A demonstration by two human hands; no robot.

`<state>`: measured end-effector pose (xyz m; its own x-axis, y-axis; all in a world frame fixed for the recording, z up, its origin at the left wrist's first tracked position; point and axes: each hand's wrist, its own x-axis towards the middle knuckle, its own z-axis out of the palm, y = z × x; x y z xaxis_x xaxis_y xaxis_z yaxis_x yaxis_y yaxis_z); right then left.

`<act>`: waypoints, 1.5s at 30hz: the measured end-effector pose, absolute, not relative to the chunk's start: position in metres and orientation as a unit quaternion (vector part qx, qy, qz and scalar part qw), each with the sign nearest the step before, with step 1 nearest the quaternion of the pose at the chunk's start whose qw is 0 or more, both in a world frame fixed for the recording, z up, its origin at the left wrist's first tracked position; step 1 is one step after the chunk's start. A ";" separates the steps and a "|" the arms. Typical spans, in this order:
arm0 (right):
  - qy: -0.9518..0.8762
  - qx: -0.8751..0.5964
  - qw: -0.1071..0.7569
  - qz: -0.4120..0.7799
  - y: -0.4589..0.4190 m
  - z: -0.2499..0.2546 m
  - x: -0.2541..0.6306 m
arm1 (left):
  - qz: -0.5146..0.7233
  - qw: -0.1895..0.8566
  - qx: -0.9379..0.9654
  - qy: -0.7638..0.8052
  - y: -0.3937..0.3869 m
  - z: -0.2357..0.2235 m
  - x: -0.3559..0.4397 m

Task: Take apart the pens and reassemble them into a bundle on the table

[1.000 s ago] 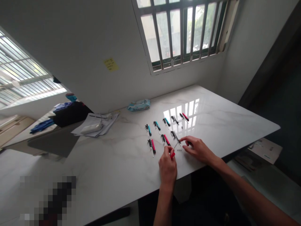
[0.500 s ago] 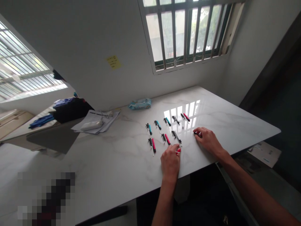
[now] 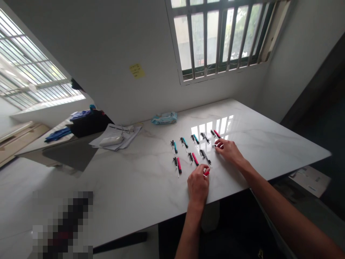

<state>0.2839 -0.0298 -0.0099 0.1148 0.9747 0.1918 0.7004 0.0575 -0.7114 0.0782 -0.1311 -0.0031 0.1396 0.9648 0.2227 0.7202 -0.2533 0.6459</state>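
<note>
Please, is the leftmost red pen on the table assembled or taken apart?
Taken apart: its black clip piece and a thin white rod lie beside the red barrel, outside it.

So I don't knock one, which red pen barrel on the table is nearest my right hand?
The far row's rightmost pen barrel, just beyond your right hand; the other two red barrels lie farther left in the near row.
</note>
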 end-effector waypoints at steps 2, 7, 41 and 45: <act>-0.635 -0.652 0.369 0.187 -0.036 -0.009 0.287 | 0.344 0.226 0.709 0.573 -0.131 -0.001 0.077; -0.606 -0.618 0.458 0.203 -0.074 -0.003 0.283 | 0.437 0.281 0.636 0.571 -0.131 0.006 0.073; -0.676 -0.465 0.429 0.377 -0.138 0.014 0.218 | 0.527 0.563 0.492 0.405 -0.135 0.002 0.066; -0.652 -0.499 0.434 0.371 -0.138 0.012 0.229 | 0.530 0.522 0.516 0.424 -0.137 0.004 0.066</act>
<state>0.2287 -0.1380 0.0118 -0.1257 0.9726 0.1955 0.3282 0.2268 -0.9170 0.0660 -0.1369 0.0036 0.0783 0.9914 0.1044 -0.1169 -0.0949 0.9886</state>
